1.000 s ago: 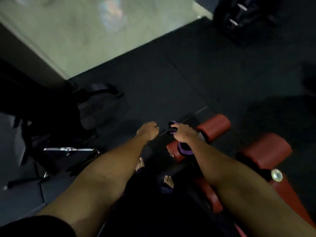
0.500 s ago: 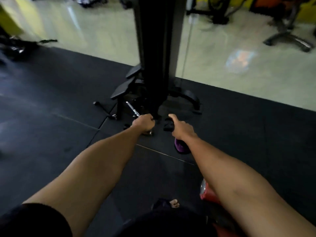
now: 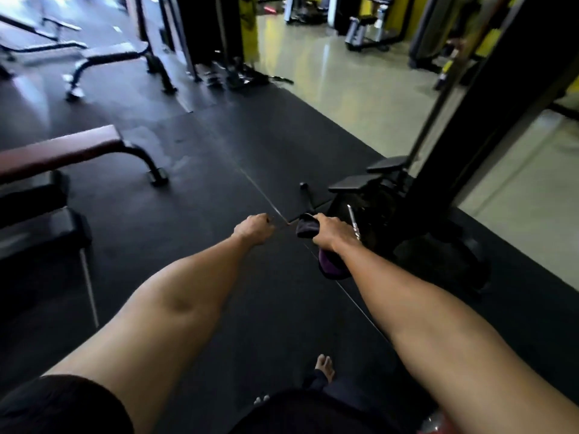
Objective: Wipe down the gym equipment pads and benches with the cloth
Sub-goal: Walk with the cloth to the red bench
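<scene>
A red-padded bench [image 3: 59, 151] stands well to the left of the fingers. The left hand [image 3: 255, 228] is curled into a fist, with nothing seen in it. Near it but apart, the right hand [image 3: 332, 231] grips the cloth [image 3: 306, 226], which bulges left of its fingers and hangs under the wrist. A black machine [image 3: 438, 183] stands just right of them.

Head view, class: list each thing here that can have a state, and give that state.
Dark purple cloth: bunched in the right hand, clear of the bench.
Right hand: fingers curled round the cloth.
Left hand: fingers curled, nothing seen in its grip.
Red padded flat bench: standing on the black mat floor, untouched.
</scene>
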A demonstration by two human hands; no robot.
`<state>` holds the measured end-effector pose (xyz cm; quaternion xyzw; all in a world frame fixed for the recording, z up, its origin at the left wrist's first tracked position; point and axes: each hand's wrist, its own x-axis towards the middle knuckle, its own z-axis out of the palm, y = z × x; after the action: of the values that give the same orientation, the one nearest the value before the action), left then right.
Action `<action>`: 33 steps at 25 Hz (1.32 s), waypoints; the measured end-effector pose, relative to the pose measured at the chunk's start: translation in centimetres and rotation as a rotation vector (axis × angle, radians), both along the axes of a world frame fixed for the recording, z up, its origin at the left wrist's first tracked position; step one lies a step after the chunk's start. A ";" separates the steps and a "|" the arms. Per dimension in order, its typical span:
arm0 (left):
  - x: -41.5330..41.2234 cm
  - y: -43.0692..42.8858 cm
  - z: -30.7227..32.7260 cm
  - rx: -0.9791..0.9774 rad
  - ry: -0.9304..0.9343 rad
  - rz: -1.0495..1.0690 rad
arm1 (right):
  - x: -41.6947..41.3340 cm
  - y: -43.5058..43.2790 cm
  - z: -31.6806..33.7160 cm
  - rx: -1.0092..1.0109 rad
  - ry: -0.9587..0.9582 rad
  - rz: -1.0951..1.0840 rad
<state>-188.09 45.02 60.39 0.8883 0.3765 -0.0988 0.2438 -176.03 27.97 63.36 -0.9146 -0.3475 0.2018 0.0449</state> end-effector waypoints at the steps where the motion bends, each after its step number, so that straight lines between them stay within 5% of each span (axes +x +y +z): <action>1: -1.7 1.1 0.2 -0.001 0.001 0.043 | -0.8 1.8 0.1 0.000 -0.005 0.046; 8: -11.9 7.4 0.3 -0.016 0.026 0.428 | -5.0 14.3 1.1 0.012 -0.025 0.385; 19: -12.7 9.0 1.0 -0.053 -0.062 0.929 | -3.6 25.5 2.3 0.042 -0.030 0.805; 26: -15.4 11.7 -0.4 -0.077 -0.025 1.091 | -7.1 31.3 -0.6 0.025 0.040 0.983; 33: -16.8 25.3 -4.4 -0.138 0.014 1.088 | -8.8 43.8 -3.7 -0.048 0.090 0.989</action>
<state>-204.85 70.36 55.95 0.5465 0.7760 0.0111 0.3148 -184.80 71.74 59.63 -0.6315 -0.7326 0.2463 -0.0622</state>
